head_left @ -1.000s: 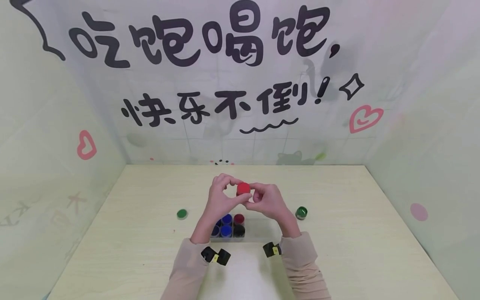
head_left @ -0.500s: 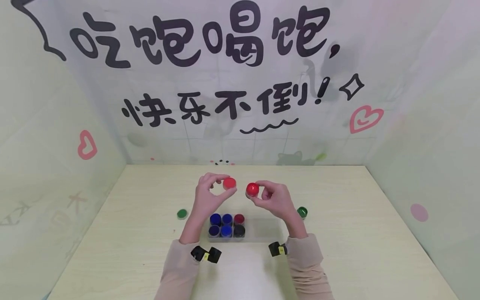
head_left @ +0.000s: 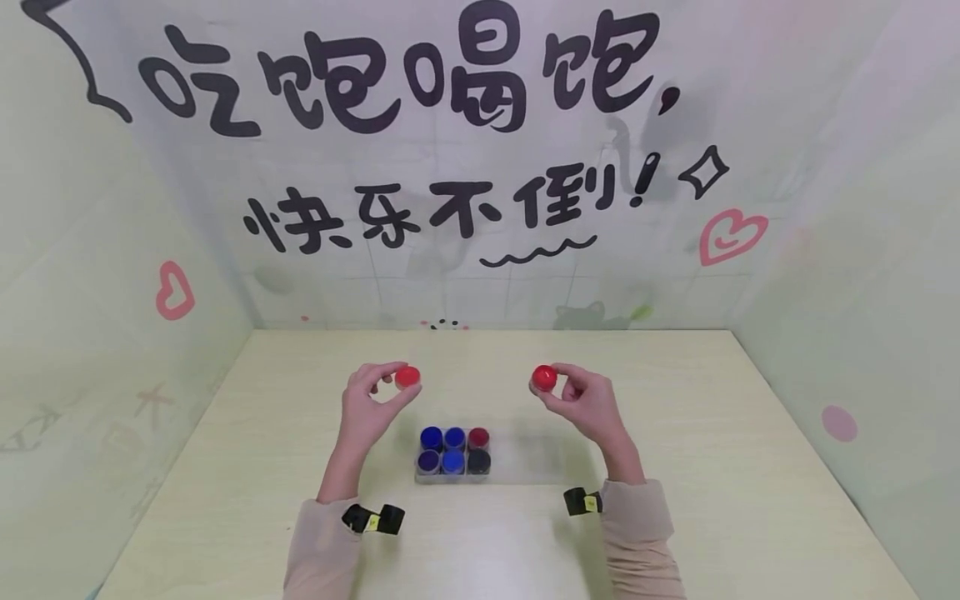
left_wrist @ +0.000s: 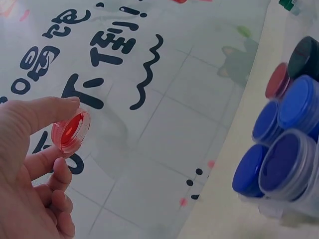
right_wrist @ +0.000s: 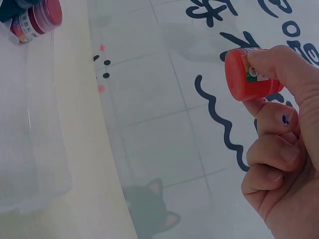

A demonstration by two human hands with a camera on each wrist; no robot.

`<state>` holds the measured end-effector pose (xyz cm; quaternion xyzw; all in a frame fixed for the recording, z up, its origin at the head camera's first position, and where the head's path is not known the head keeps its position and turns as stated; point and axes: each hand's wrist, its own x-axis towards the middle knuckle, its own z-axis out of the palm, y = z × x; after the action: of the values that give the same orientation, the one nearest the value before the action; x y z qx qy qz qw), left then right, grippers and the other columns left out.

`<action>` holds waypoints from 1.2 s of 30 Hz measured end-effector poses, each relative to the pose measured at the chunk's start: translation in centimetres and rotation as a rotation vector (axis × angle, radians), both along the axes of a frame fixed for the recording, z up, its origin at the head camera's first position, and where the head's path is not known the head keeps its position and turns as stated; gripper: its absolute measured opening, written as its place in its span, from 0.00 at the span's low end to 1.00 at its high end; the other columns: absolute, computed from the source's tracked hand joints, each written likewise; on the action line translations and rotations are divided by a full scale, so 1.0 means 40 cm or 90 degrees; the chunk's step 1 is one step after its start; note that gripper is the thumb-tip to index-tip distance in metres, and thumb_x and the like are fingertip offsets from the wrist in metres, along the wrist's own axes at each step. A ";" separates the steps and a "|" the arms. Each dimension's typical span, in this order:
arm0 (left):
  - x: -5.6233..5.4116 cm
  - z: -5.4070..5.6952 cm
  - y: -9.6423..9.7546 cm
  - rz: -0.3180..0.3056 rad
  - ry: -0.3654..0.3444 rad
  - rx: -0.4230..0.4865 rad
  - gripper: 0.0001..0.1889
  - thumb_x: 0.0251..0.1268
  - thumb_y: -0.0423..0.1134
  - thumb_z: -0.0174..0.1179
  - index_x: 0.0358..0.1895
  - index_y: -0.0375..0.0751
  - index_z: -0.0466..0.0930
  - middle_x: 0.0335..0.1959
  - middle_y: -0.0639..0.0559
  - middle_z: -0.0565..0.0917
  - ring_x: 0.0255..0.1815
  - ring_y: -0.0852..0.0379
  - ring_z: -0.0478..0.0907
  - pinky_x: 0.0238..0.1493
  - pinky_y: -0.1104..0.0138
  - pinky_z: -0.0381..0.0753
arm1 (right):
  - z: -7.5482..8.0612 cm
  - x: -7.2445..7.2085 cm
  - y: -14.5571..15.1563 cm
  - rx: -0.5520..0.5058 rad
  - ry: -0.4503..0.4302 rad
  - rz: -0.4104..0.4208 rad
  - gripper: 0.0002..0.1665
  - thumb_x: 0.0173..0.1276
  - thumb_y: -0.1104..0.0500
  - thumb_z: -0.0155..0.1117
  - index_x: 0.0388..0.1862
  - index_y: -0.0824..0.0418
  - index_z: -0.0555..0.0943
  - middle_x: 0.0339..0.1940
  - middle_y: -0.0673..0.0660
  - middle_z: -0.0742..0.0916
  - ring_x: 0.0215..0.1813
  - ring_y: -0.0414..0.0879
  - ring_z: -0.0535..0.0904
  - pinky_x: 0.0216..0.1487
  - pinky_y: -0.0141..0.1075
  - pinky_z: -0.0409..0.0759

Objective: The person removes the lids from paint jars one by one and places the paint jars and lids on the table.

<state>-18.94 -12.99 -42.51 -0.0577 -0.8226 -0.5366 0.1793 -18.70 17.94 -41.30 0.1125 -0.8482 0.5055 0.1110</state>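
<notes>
In the head view my left hand [head_left: 367, 408] pinches a round red lid [head_left: 408, 377] between thumb and finger. Its inner side, smeared with red paint, shows in the left wrist view. Over on the right, my right hand [head_left: 588, 404] holds a small red paint jar [head_left: 544, 379] the same way, uncovered, with glossy paint at its mouth. Part of a printed label shows on that jar [right_wrist: 249, 74] in the right wrist view. Lid and jar are held well apart above the table. Between the hands and nearer me lies a clear plastic tray [head_left: 528, 458].
Several capped jars fill the tray's left part, among them a blue jar [head_left: 453, 462], a dark red jar [head_left: 478, 438] and a black jar [head_left: 479, 462]. A green jar [left_wrist: 289, 5] peeks in at the left wrist view's top edge. A printed wall [head_left: 480, 292] borders the table's back.
The red lid has come off the red jar. My left hand has carried the lid left and my right hand the jar right, now covering the green lid and green jar in the head view.
</notes>
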 end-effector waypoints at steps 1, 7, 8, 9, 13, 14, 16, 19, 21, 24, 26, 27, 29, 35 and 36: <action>0.002 -0.004 -0.010 0.008 -0.008 -0.003 0.19 0.50 0.36 0.71 0.48 0.35 0.82 0.34 0.42 0.73 0.38 0.54 0.62 0.38 0.62 0.58 | -0.004 0.000 0.012 0.000 0.002 -0.008 0.18 0.51 0.65 0.74 0.43 0.66 0.82 0.14 0.50 0.71 0.19 0.40 0.65 0.22 0.31 0.64; 0.007 -0.029 -0.065 0.067 -0.063 -0.010 0.20 0.52 0.38 0.69 0.50 0.36 0.81 0.34 0.42 0.70 0.37 0.51 0.60 0.37 0.62 0.56 | -0.022 0.005 0.079 0.010 -0.005 -0.057 0.19 0.51 0.63 0.74 0.43 0.65 0.83 0.14 0.51 0.70 0.19 0.38 0.63 0.23 0.31 0.63; 0.008 -0.034 -0.074 0.077 -0.073 -0.007 0.20 0.53 0.38 0.69 0.51 0.36 0.81 0.34 0.42 0.70 0.37 0.50 0.60 0.37 0.62 0.56 | -0.024 0.007 0.090 0.014 -0.010 -0.065 0.19 0.52 0.62 0.74 0.43 0.65 0.83 0.14 0.51 0.70 0.19 0.39 0.63 0.23 0.31 0.63; 0.009 -0.038 -0.083 0.084 -0.080 -0.002 0.20 0.53 0.38 0.69 0.51 0.36 0.80 0.34 0.42 0.69 0.37 0.49 0.60 0.37 0.62 0.56 | -0.027 0.010 0.101 0.015 -0.016 -0.072 0.19 0.52 0.62 0.74 0.44 0.65 0.82 0.14 0.51 0.70 0.19 0.39 0.63 0.23 0.32 0.64; 0.018 -0.056 -0.118 0.114 -0.114 -0.011 0.22 0.56 0.39 0.67 0.54 0.36 0.79 0.33 0.44 0.67 0.36 0.49 0.60 0.35 0.62 0.56 | -0.038 0.020 0.143 0.029 -0.038 -0.097 0.20 0.54 0.63 0.72 0.46 0.67 0.81 0.15 0.51 0.70 0.20 0.39 0.63 0.23 0.32 0.63; 0.020 -0.062 -0.127 0.121 -0.123 -0.015 0.22 0.56 0.39 0.67 0.54 0.36 0.79 0.33 0.44 0.67 0.36 0.49 0.60 0.35 0.62 0.56 | -0.042 0.023 0.154 0.035 -0.042 -0.104 0.20 0.54 0.63 0.72 0.46 0.67 0.81 0.15 0.51 0.70 0.20 0.39 0.63 0.23 0.32 0.63; 0.026 -0.071 -0.143 0.136 -0.136 -0.027 0.22 0.57 0.40 0.67 0.55 0.36 0.78 0.33 0.44 0.67 0.34 0.51 0.59 0.33 0.63 0.56 | -0.048 0.028 0.174 0.040 -0.045 -0.119 0.20 0.55 0.63 0.72 0.47 0.68 0.81 0.16 0.51 0.70 0.20 0.38 0.63 0.23 0.32 0.62; 0.033 -0.083 -0.165 0.162 -0.157 -0.040 0.22 0.57 0.40 0.66 0.55 0.36 0.78 0.32 0.45 0.66 0.33 0.52 0.58 0.32 0.63 0.56 | -0.057 0.037 0.204 0.051 -0.056 -0.147 0.21 0.55 0.60 0.72 0.47 0.68 0.81 0.15 0.51 0.70 0.20 0.38 0.62 0.22 0.32 0.61; 0.039 -0.090 -0.179 0.176 -0.174 -0.040 0.23 0.58 0.39 0.66 0.56 0.35 0.77 0.33 0.46 0.66 0.33 0.52 0.58 0.32 0.63 0.56 | -0.062 0.044 0.224 0.054 -0.068 -0.168 0.22 0.56 0.59 0.72 0.48 0.68 0.81 0.15 0.51 0.70 0.20 0.39 0.62 0.22 0.31 0.61; 0.049 -0.099 -0.198 0.189 -0.204 -0.037 0.24 0.59 0.40 0.64 0.58 0.34 0.75 0.34 0.45 0.65 0.36 0.51 0.58 0.33 0.62 0.56 | -0.070 0.056 0.249 0.059 -0.104 -0.200 0.25 0.57 0.57 0.71 0.51 0.68 0.79 0.16 0.50 0.70 0.20 0.40 0.62 0.22 0.32 0.61; 0.054 -0.106 -0.210 0.195 -0.224 -0.032 0.25 0.59 0.41 0.64 0.58 0.33 0.74 0.35 0.44 0.65 0.38 0.51 0.57 0.34 0.62 0.56 | -0.076 0.062 0.264 0.060 -0.130 -0.218 0.27 0.58 0.55 0.71 0.53 0.68 0.78 0.16 0.51 0.70 0.21 0.41 0.63 0.22 0.32 0.60; 0.057 -0.110 -0.214 0.198 -0.234 -0.033 0.25 0.60 0.41 0.64 0.59 0.33 0.74 0.35 0.44 0.64 0.38 0.51 0.57 0.34 0.62 0.56 | -0.079 0.064 0.270 0.063 -0.142 -0.226 0.28 0.58 0.54 0.70 0.53 0.68 0.78 0.16 0.51 0.70 0.21 0.41 0.63 0.22 0.32 0.60; 0.061 -0.118 -0.222 0.205 -0.252 -0.034 0.25 0.60 0.41 0.63 0.59 0.33 0.74 0.36 0.44 0.65 0.38 0.51 0.57 0.33 0.62 0.56 | -0.087 0.069 0.283 0.068 -0.166 -0.238 0.30 0.59 0.51 0.70 0.55 0.69 0.77 0.16 0.51 0.71 0.21 0.42 0.63 0.22 0.33 0.60; 0.076 -0.137 -0.237 0.208 -0.300 -0.054 0.25 0.61 0.40 0.61 0.59 0.30 0.73 0.41 0.39 0.69 0.40 0.48 0.61 0.37 0.61 0.60 | -0.114 0.084 0.312 0.094 -0.230 -0.246 0.35 0.60 0.49 0.67 0.57 0.72 0.74 0.17 0.51 0.71 0.22 0.43 0.63 0.22 0.33 0.60; 0.080 -0.139 -0.239 0.202 -0.310 -0.055 0.26 0.61 0.40 0.61 0.60 0.30 0.72 0.43 0.37 0.70 0.42 0.46 0.63 0.39 0.59 0.62 | -0.120 0.086 0.315 0.098 -0.236 -0.247 0.35 0.60 0.48 0.67 0.57 0.72 0.73 0.17 0.51 0.71 0.22 0.42 0.63 0.22 0.33 0.60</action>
<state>-15.75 -22.56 -48.09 0.1945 -0.8621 -0.4645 0.0558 -15.27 30.56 -46.09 -0.1382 -0.8958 0.4207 0.0393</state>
